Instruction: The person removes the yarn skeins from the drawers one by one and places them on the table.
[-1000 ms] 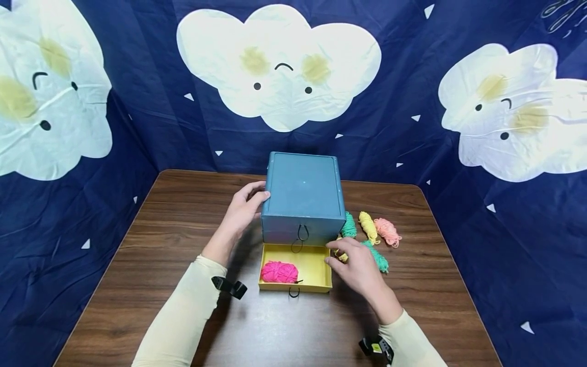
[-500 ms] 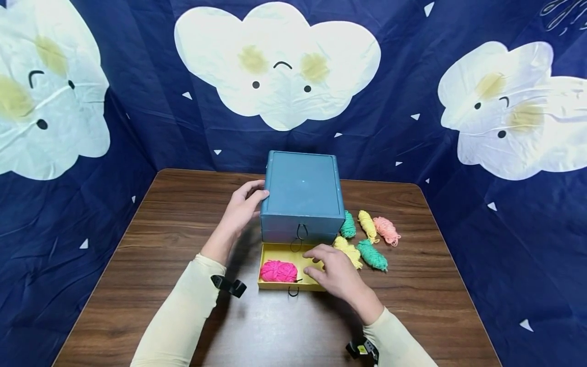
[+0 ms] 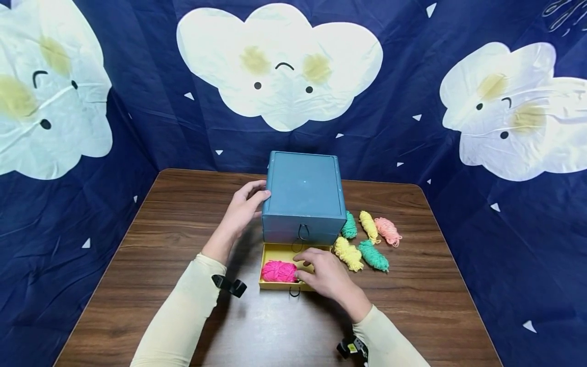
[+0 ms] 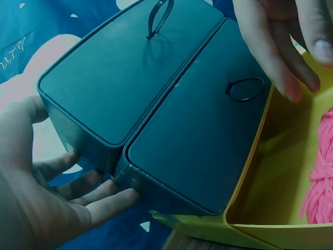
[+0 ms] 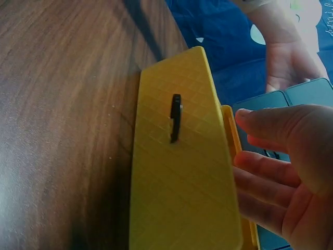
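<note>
A blue drawer box (image 3: 302, 186) stands on the table, its lowest drawer, a yellow one (image 3: 277, 250), pulled out toward me. Inside that drawer's left part lies a pink yarn skein (image 3: 278, 271). My left hand (image 3: 239, 210) rests against the box's left side with spread, relaxed fingers, as the left wrist view also shows. My right hand (image 3: 325, 275) hovers over the drawer's right part, fingers loosely bent, thumb tip close to the pink skein; whether it touches the skein I cannot tell. In the right wrist view the drawer front (image 5: 182, 177) carries a black loop handle (image 5: 176, 119).
Right of the box lie yarn skeins: a green one (image 3: 349, 225), a yellow one (image 3: 368, 226), a salmon one (image 3: 387, 231), a larger yellow one (image 3: 348, 254) and another green one (image 3: 373, 256). A dark blue cloth with clouds (image 3: 279, 66) surrounds the wooden table (image 3: 183, 214).
My right hand has moved left from the drawer's right edge to over its inside, beside the pink skein. This uncovers the larger yellow skein. My left hand stays against the box.
</note>
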